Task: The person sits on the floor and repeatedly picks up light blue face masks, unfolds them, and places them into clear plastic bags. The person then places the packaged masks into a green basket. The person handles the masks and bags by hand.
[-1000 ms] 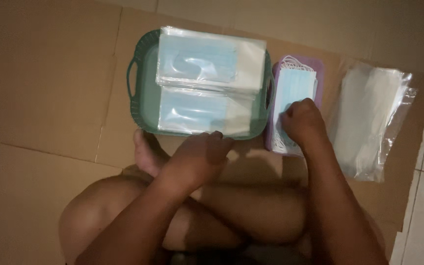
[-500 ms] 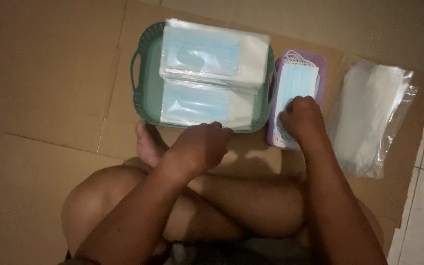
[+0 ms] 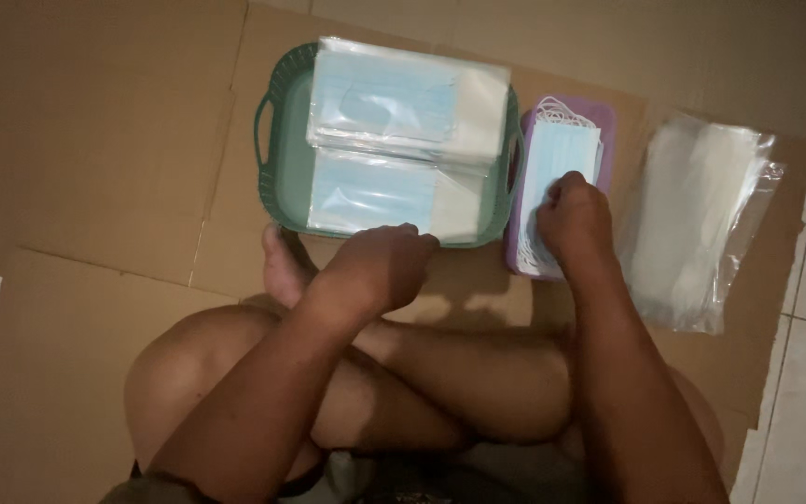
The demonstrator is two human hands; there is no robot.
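On the flattened cardboard (image 3: 95,168) covering the floor, the right hand (image 3: 573,217) rests with fingers curled on the stack of loose blue masks (image 3: 557,163) in the purple tray (image 3: 602,117). The left hand (image 3: 380,266) hangs loosely closed, gripping nothing, at the near rim of the green basket (image 3: 282,177) holding 2 piles of bagged masks (image 3: 403,103). Clear plastic bags (image 3: 701,215) lie near the cardboard's right edge.

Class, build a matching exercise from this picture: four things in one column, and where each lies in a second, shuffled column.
1. green basket
2. purple tray
3. clear plastic bags
4. right hand

A. far right, on the cardboard
B. holds bagged blue masks
C. resting on the loose masks
D. between the basket and the bags

Pairs: 1-B, 2-D, 3-A, 4-C
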